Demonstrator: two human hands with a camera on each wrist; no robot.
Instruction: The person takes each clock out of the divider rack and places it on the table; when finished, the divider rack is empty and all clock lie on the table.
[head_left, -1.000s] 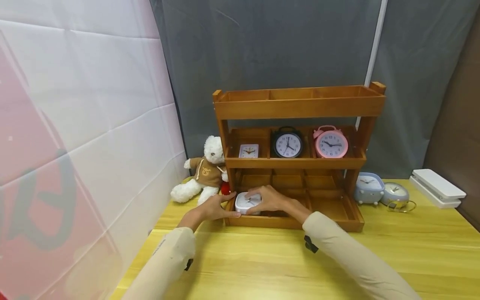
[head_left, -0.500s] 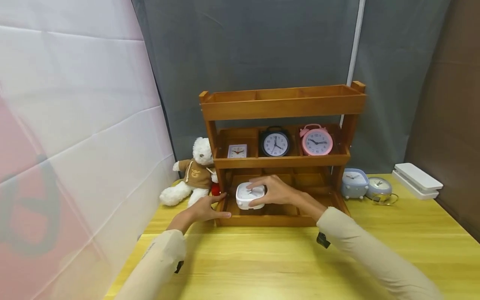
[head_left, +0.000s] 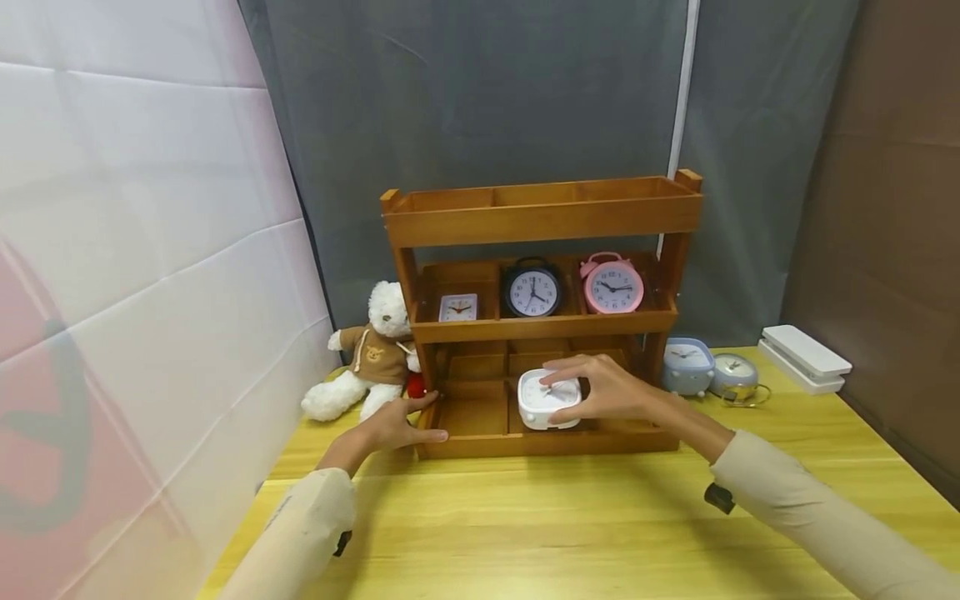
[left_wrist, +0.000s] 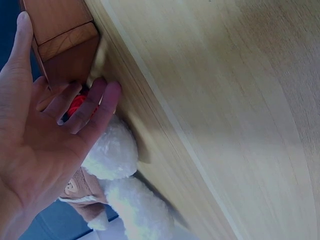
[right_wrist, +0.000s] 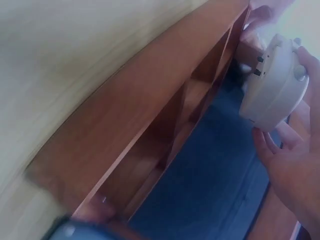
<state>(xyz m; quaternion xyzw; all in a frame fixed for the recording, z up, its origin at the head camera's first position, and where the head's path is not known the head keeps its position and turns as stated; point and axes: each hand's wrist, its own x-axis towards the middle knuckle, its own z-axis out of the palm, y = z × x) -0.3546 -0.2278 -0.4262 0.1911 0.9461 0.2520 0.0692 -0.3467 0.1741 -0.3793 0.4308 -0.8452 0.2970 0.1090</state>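
Note:
My right hand [head_left: 603, 390] pinches a white alarm clock [head_left: 538, 404] between thumb and fingers, over the middle of the bottom tier of the wooden shelf [head_left: 540, 227]. In the right wrist view the clock [right_wrist: 270, 87] shows its side and back, raised above the compartments. My left hand [head_left: 390, 429] lies at the shelf's lower left front corner, thumb and fingers spread. The left wrist view has this hand [left_wrist: 40, 145] with its fingers extended beside the wooden corner. A small white clock [head_left: 458, 307], a black clock [head_left: 532, 290] and a pink alarm clock [head_left: 613, 287] stand on the middle tier.
A white teddy bear [head_left: 380, 354] in a brown hoodie leans left of the shelf. To the right stand a blue clock [head_left: 687, 367], a round clock [head_left: 735, 373] with a gold stand, and a white flat device [head_left: 806, 354]. Fabric wall [head_left: 150, 208] borders the left.
The white clock has been lifted out of the bottom left compartment and carried right by my right hand. My left hand let go of it and stays at the shelf corner. The head view turned right.

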